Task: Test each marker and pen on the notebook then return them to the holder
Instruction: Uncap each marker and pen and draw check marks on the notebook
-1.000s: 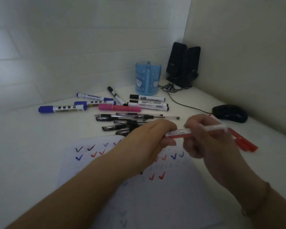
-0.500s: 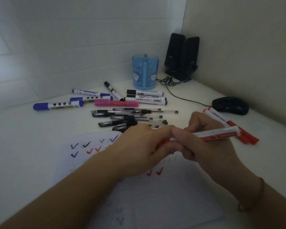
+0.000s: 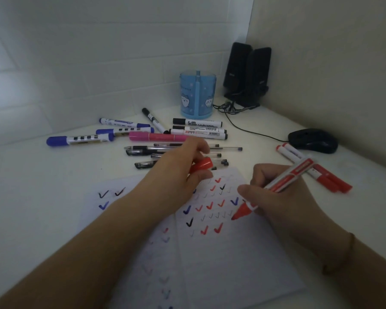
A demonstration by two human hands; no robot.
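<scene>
While the left hand [image 3: 176, 175] pinches the red cap [image 3: 201, 165] between thumb and fingers above the notebook [image 3: 232, 253], the right hand [image 3: 274, 192] grips the uncapped red marker [image 3: 283, 184] with its tip at the page, just right of the rows of check marks. Loose markers and pens [image 3: 165, 150] lie beyond the notebook, two red markers [image 3: 316, 170] lie to the right, and the blue holder [image 3: 197, 94] stands upright near the back wall beside the black speakers [image 3: 247, 72].

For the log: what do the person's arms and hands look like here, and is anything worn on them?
Both forearms are bare, with no sleeves in view. The left hand wears no ring, watch or glove that shows. The right hand is bare too, but its wrist carries a thin bracelet; the dim light hides its detail.
</scene>
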